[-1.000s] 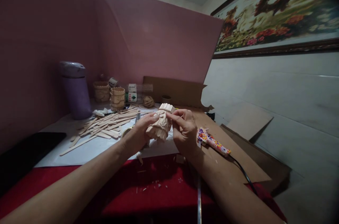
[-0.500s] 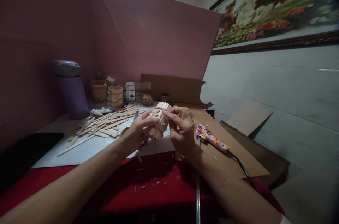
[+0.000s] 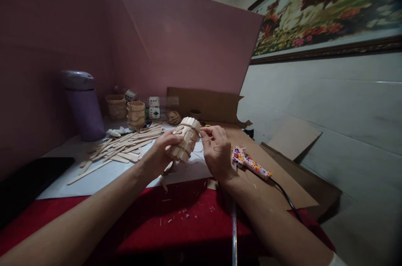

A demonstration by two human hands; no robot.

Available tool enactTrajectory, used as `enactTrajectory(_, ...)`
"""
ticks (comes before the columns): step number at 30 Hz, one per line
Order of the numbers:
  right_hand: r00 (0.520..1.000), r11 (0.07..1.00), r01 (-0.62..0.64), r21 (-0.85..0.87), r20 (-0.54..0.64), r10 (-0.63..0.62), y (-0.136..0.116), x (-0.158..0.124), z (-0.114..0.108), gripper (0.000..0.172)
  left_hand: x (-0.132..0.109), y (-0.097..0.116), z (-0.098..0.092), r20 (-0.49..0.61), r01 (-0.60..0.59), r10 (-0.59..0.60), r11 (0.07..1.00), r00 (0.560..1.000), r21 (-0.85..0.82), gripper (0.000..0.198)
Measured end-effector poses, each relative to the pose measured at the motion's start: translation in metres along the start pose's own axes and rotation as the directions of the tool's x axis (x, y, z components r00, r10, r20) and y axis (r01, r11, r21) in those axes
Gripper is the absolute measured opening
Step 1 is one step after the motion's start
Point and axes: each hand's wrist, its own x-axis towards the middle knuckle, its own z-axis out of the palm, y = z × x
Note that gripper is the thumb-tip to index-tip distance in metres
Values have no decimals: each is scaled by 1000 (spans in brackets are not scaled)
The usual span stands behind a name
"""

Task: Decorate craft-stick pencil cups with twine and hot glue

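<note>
My left hand [image 3: 161,153] is wrapped round a small cup made of wooden craft sticks [image 3: 187,139], holding it tilted above the white sheet [image 3: 109,174]. Thin twine runs round the cup near its top and bottom. My right hand [image 3: 216,151] is just right of the cup, its thumb and forefinger pinched at the twine by the cup's upper rim. A pile of loose craft sticks [image 3: 125,148] lies on the sheet to the left of my hands.
A flowered glue gun [image 3: 249,164] with a black cord lies on brown cardboard [image 3: 276,190] at the right. At the back stand a purple flask [image 3: 83,104], two finished stick cups [image 3: 135,115], a twine ball [image 3: 173,117] and small boxes. A dark flat object [image 3: 28,182] lies at the left.
The stick cup has turned in my left hand, so its twine bands now show. My right hand's fingers moved from the cup's side to a pinch at its upper rim.
</note>
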Motion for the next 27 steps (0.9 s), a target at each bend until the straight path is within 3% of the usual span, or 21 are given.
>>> enactTrajectory(13, 991, 994, -103, -25, 82, 105, 6, -2, 6, 9, 0, 4, 1, -79, 1, -3, 1000, 997, -31, 42)
enactTrajectory(27, 959, 911, -285, 297, 98, 268, -6, 2, -1, 18, 1, 2, 1, -89, -57, 60, 997, 994, 43, 47)
